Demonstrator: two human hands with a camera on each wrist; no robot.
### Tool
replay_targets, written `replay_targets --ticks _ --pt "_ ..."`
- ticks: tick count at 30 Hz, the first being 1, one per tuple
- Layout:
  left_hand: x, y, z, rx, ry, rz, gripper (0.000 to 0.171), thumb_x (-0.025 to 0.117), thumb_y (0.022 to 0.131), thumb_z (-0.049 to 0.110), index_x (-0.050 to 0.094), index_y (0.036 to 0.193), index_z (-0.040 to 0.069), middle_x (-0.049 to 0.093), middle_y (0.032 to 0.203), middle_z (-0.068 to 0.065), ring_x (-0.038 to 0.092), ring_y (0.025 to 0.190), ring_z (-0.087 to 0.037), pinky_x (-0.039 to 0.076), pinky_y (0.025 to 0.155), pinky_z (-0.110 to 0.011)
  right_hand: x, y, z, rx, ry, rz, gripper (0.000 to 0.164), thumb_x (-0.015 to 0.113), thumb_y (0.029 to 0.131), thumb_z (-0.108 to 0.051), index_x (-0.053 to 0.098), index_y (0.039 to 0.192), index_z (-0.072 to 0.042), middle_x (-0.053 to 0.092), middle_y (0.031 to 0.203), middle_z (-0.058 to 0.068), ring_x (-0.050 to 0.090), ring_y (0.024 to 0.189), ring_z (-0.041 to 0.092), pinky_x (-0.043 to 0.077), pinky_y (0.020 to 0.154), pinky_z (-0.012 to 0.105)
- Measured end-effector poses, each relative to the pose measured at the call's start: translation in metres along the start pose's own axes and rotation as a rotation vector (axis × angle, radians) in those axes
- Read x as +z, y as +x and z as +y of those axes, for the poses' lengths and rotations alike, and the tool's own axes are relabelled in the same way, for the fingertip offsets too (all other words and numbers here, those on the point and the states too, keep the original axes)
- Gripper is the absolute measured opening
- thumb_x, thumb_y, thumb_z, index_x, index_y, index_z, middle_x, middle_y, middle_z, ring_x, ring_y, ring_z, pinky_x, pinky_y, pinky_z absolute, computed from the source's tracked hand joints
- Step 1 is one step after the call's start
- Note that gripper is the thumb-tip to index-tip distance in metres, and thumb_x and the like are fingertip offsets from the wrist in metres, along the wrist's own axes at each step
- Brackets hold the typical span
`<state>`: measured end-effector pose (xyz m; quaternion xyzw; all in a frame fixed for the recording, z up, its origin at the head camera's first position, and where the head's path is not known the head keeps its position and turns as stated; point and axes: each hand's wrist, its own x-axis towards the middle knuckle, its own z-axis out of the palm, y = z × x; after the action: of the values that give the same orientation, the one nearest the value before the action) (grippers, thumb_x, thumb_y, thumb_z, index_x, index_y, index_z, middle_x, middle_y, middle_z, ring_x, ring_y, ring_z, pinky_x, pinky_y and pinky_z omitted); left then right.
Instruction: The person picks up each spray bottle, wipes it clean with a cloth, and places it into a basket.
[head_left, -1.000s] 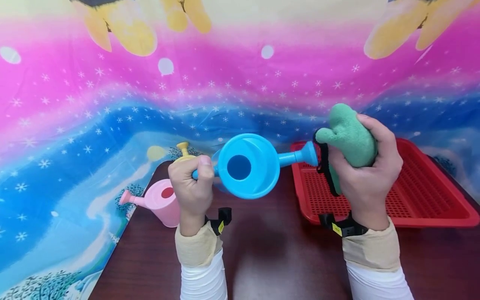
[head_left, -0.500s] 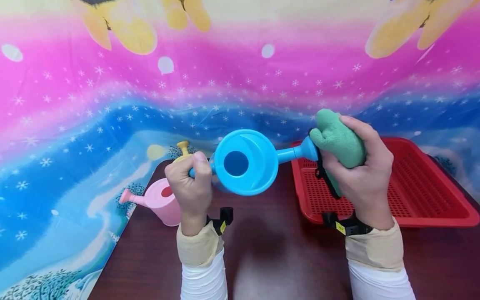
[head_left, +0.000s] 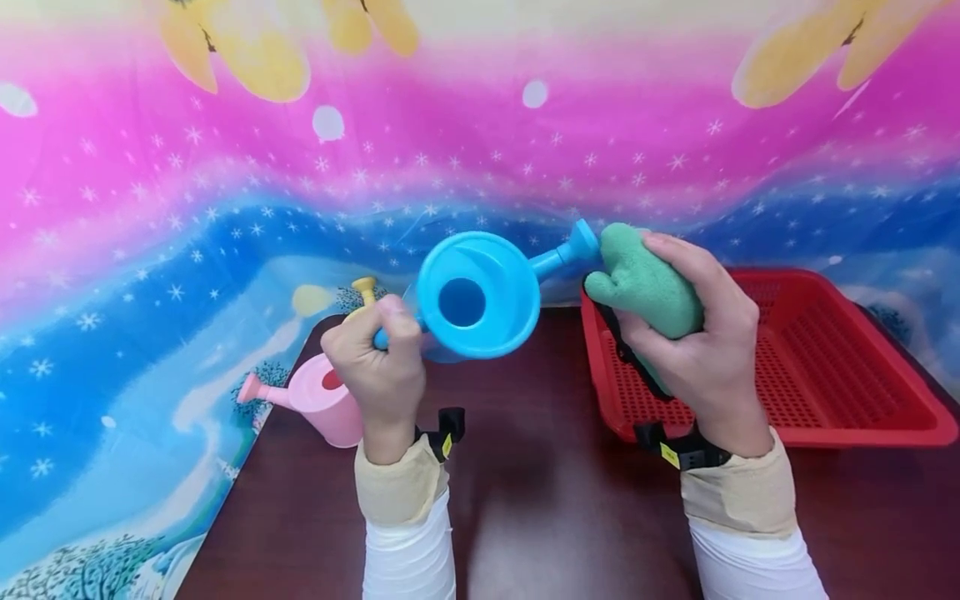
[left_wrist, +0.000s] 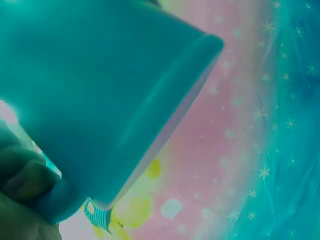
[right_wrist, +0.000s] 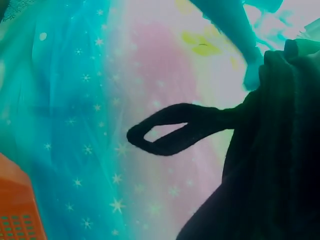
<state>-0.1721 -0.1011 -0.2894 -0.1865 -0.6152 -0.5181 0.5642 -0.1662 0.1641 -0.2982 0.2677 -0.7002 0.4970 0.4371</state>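
My left hand grips the handle of a blue plastic watering can, lifted above the table. Its spout angles up to the right. The can's body fills much of the left wrist view. My right hand holds a green fuzzy cloth with black edging, bunched between thumb and fingers. The cloth is right beside the sprinkler head; whether they touch I cannot tell. In the right wrist view the cloth looks dark, and a loop hangs from it.
A pink watering can stands on the dark table at the left. A yellow watering can is mostly hidden behind my left hand. At the right sits a red perforated basket. A patterned curtain hangs behind.
The blue can has shifted up and left, its spout now tilted higher. My right hand has moved left with the cloth, from the front of the sprinkler head to its side.
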Motion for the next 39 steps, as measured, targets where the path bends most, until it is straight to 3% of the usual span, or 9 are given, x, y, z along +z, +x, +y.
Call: replay_targets --ticks 3,6,11,17,20,26,32,39 --pt "0.006 -0.002 -0.001 0.084 0.011 -0.088 0.042 0.051 0.086 0.012 0.04 0.046 0.009 0.028 0.046 0.001 0.025 0.047 -0.01 0.018 0.048 -0.023 0.002 0.0 -0.001 -0.006 0.0 -0.012 0.062 0.08 0.086 -0.041 0.063 0.125 0.005 0.065 0.131 0.018 0.06 0.125 0.021 0.046 0.103 0.029" --pt "0.013 -0.005 0.0 0.147 0.036 -0.172 0.04 0.053 0.086 0.011 0.041 0.047 0.01 0.03 0.046 0.002 0.027 0.044 -0.009 0.02 0.046 -0.023 0.003 0.0 -0.002 -0.008 -0.029 -0.079 0.053 0.083 0.082 -0.021 0.064 0.127 0.002 0.064 0.134 0.017 0.059 0.128 0.022 0.045 0.105 0.029" --pt "0.021 -0.009 0.003 0.169 0.067 -0.225 0.04 0.056 0.087 0.01 0.041 0.05 0.011 0.03 0.046 0.001 0.026 0.042 -0.009 0.017 0.044 -0.025 -0.001 0.001 -0.003 0.011 -0.092 -0.182 0.065 0.082 0.068 0.008 0.065 0.13 -0.002 0.063 0.137 0.012 0.058 0.128 0.017 0.045 0.103 0.024" --pt "0.023 -0.009 -0.001 0.156 0.129 -0.216 0.039 0.057 0.087 0.012 0.042 0.05 0.011 0.032 0.046 0.0 0.029 0.04 -0.012 0.019 0.043 -0.026 0.001 0.001 -0.004 0.011 -0.072 -0.222 0.065 0.082 0.067 0.008 0.066 0.129 -0.003 0.065 0.135 0.012 0.058 0.127 0.019 0.045 0.103 0.025" --pt "0.023 -0.01 -0.004 0.148 0.194 -0.212 0.041 0.059 0.087 0.014 0.041 0.051 0.01 0.031 0.046 0.0 0.027 0.04 -0.012 0.02 0.043 -0.027 0.006 -0.001 -0.005 0.004 -0.073 -0.287 0.069 0.086 0.066 0.007 0.065 0.131 -0.005 0.065 0.133 0.011 0.059 0.125 0.023 0.045 0.101 0.024" --pt "0.021 -0.01 -0.01 0.097 0.332 -0.202 0.046 0.061 0.091 0.018 0.038 0.051 0.01 0.029 0.047 -0.001 0.021 0.041 -0.012 0.014 0.043 -0.03 0.022 -0.002 -0.007 0.071 -0.133 -0.408 0.076 0.091 0.071 -0.005 0.06 0.14 -0.017 0.062 0.137 0.003 0.06 0.119 0.022 0.05 0.091 0.026" --pt "0.02 -0.013 -0.014 0.09 0.385 -0.193 0.045 0.06 0.089 0.017 0.039 0.05 0.01 0.031 0.045 -0.001 0.02 0.039 -0.012 0.014 0.041 -0.031 0.037 -0.007 -0.007 0.064 -0.141 -0.373 0.071 0.09 0.073 -0.005 0.062 0.138 -0.016 0.063 0.135 0.004 0.061 0.118 0.024 0.055 0.09 0.04" --pt "0.023 -0.014 -0.013 0.184 0.412 -0.231 0.043 0.061 0.085 0.016 0.038 0.048 0.012 0.031 0.044 0.0 0.02 0.037 -0.011 0.013 0.04 -0.03 0.045 -0.011 -0.001 0.064 -0.202 -0.307 0.065 0.089 0.074 -0.004 0.066 0.134 -0.015 0.065 0.133 0.005 0.063 0.118 0.027 0.056 0.089 0.052"
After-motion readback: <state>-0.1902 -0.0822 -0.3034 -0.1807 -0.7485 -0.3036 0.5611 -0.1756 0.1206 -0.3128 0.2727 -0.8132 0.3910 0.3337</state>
